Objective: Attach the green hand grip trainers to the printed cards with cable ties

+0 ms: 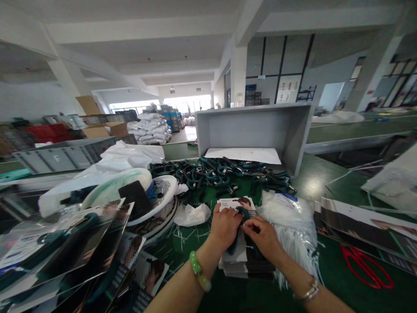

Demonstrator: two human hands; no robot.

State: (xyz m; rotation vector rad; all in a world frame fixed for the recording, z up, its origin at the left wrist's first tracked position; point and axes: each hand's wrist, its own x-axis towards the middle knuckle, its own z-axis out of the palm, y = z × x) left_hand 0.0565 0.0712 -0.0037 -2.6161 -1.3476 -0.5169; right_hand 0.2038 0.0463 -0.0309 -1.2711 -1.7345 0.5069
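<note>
In the head view a stack of printed cards [237, 269] lies on the green table, with a dark green-handled tool [243, 213] on its top card. My left hand [226, 226] is closed over the tool's left side and presses it against the card. My right hand [262, 237] is at the tool's right side, thumb and fingertips pinched together; what is between them is too small to make out. Part of the tool is hidden under my hands. Right of the stack lies a clear bag of white ties [288, 213].
Many green tools [208, 171] are heaped before a tipped grey crate [250, 128]. Carded tools [87, 256] pile up at left, near a white bowl [167, 191] of small metal parts. Red scissors [366, 267] and more cards [368, 221] lie at right.
</note>
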